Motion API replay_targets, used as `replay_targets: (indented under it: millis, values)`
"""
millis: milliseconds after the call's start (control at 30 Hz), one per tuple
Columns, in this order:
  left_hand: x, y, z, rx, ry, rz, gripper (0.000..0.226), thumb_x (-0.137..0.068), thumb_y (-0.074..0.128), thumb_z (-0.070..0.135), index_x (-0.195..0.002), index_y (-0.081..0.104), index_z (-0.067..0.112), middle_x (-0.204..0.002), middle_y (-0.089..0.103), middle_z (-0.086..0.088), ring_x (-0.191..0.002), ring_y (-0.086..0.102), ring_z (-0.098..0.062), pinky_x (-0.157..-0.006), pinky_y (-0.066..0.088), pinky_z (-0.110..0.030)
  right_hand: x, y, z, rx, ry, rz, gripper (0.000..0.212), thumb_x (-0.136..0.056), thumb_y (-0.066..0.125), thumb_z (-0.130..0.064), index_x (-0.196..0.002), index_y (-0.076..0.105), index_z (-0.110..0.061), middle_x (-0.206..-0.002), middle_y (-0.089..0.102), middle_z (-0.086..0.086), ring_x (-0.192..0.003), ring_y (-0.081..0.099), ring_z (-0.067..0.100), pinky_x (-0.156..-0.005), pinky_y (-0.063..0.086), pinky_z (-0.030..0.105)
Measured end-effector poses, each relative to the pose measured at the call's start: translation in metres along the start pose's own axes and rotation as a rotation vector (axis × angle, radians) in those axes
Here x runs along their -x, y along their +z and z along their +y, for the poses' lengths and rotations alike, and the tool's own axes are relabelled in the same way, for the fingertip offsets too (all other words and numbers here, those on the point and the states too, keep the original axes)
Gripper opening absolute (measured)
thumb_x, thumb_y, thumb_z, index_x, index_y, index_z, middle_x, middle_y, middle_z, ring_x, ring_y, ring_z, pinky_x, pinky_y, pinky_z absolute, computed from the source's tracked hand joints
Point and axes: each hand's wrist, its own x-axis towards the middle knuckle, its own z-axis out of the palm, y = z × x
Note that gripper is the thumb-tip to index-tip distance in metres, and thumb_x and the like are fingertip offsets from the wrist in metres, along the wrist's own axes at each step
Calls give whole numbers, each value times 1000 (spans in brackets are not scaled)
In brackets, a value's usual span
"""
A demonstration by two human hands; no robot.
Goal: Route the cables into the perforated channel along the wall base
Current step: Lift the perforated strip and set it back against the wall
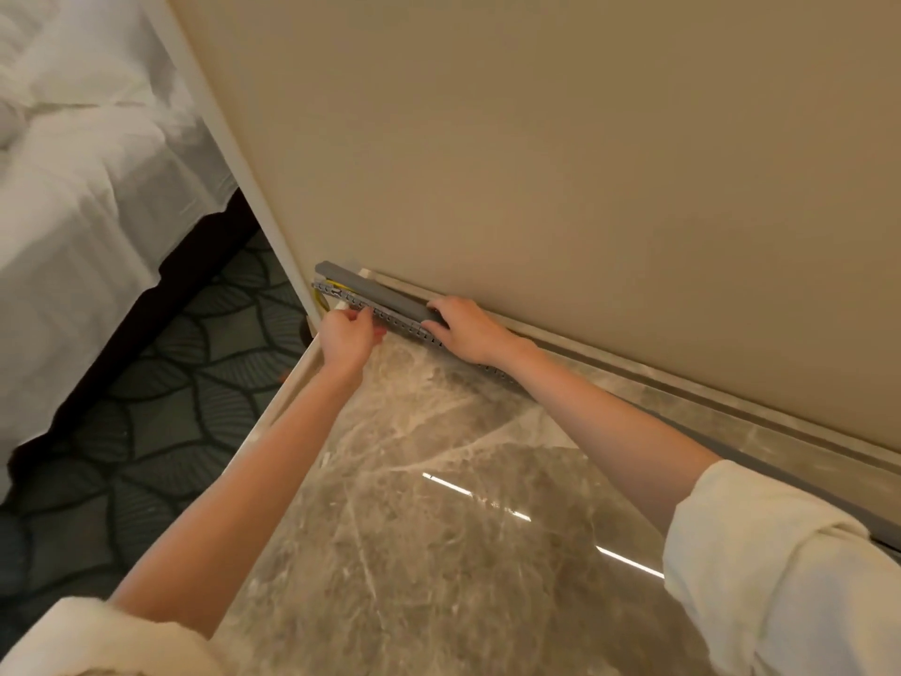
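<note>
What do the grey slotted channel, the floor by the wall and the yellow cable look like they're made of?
Channel: likely matte grey plastic, with even slots and a flat, dull cover strip.
Floor: looks like polished marble or marble-look tile, brown with pale veins and sharp light reflections.
Yellow cable: probably plastic-sheathed; too little shows to be sure.

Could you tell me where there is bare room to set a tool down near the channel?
The marble floor between both forearms is bare. It is crowded at the wall base, where the left hand and right hand sit on the perforated channel.
</note>
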Motion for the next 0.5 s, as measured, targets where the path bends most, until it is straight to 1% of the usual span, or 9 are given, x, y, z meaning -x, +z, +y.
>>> replay_targets:
  millis: [33,100,167,200,267,333,433,500]
  values:
    - [-2,1,-1,90,-40,-26,28,-98,40,11,-105,60,-7,-103,67,-23,-80,66,-24,-78,57,-34,-2,0,0,-1,3,1,24,-97,49,-24,-89,57,-3,-90,63,14,-77,55,27,-69,46,40]
    - [-5,0,1,276,-100,-77,30,-100,35,9,-117,52,-8,-115,62,-23,-91,63,-23,-84,53,-31,-5,-1,1,27,10,-19,26,-98,48,-26,-86,54,-3,-89,62,14,-78,57,29,-66,45,38]
    - [-6,2,4,438,-145,-140,31,-100,30,5,-124,47,-5,-126,56,-21,-105,58,-25,-95,47,-33,-7,-1,1,89,9,-43,26,-99,45,-26,-81,49,-8,-85,59,13,-74,56,30,-58,38,34]
    - [-6,2,6,518,-171,-185,32,-100,28,4,-127,44,-3,-130,53,-19,-112,55,-26,-100,44,-35,-8,-2,1,117,7,-49,26,-99,44,-26,-81,48,-8,-84,59,12,-72,56,30,-57,36,32]
    - [-4,4,6,661,-213,-255,35,-101,25,3,-132,39,2,-136,49,-16,-124,48,-29,-106,38,-39,-8,-2,0,155,-3,-50,27,-99,43,-26,-82,50,-7,-87,61,15,-74,57,31,-57,35,32]
    - [-4,3,4,721,-223,-279,33,-101,26,4,-131,40,4,-138,47,-16,-125,47,-29,-106,37,-40,-8,-3,-1,179,-13,-45,28,-99,43,-26,-84,52,-5,-90,63,16,-77,59,33,-59,37,33]
    - [-4,2,1,753,-224,-276,28,-101,28,5,-122,45,6,-136,50,-17,-118,52,-27,-104,39,-40,-6,-4,-3,201,-21,-40,29,-99,43,-27,-86,54,-4,-92,64,15,-80,60,33,-60,38,34]
    - [-3,3,2,782,-240,-268,27,-101,29,5,-121,46,7,-127,56,-14,-122,51,-28,-105,39,-41,-6,-5,-5,226,-32,-34,28,-98,45,-28,-88,55,-4,-96,64,16,-84,60,34,-61,38,33]
